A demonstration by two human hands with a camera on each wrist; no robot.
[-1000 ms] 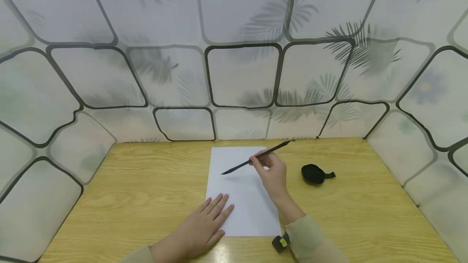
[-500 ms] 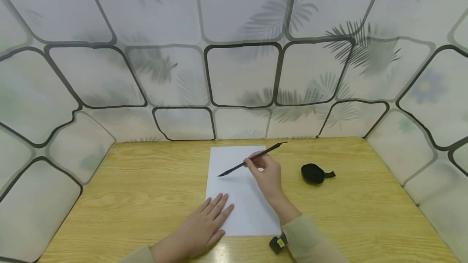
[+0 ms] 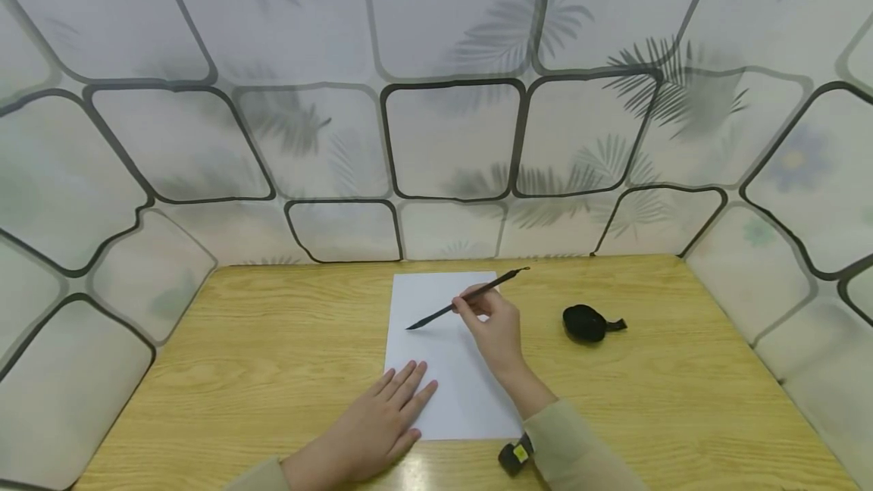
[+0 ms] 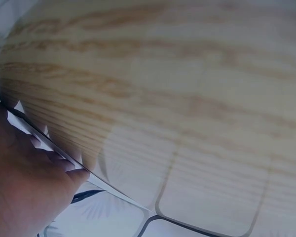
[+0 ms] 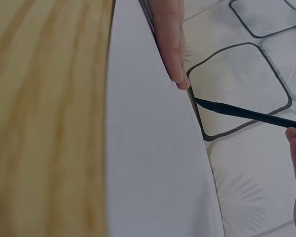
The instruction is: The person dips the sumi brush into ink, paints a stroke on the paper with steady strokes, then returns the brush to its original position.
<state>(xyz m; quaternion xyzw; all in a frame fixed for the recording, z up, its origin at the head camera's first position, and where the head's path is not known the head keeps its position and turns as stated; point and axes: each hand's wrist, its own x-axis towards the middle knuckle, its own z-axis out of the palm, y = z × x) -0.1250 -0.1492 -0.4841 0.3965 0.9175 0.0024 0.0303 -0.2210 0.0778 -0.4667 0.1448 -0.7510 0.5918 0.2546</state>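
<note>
A dark ink brush (image 3: 436, 317), with a small loop at its upper end, slants over the white sheet of paper (image 3: 450, 400). My right hand (image 3: 498, 328) pinches the brush around its middle between thumb and fingers. Its pointed dark tip is down to the left at the paper's upper half; whether it touches the sheet I cannot tell. The same brush (image 5: 246, 113) crosses the right wrist view from the side. My left hand (image 3: 375, 423) lies flat with fingers spread on the paper's lower left edge. In the left wrist view, the left hand (image 4: 29, 182) appears at the lower left.
A black round object (image 3: 583, 323) with a short tab lies on the wooden table (image 3: 286, 339), right of the paper. A small black box with a yellow label (image 3: 514, 455) sits at the right wrist. Patterned white walls (image 3: 450, 142) stand behind the table and at both sides.
My right hand and the brush have shifted a little left and slightly down over the paper. The left hand has stayed in place.
</note>
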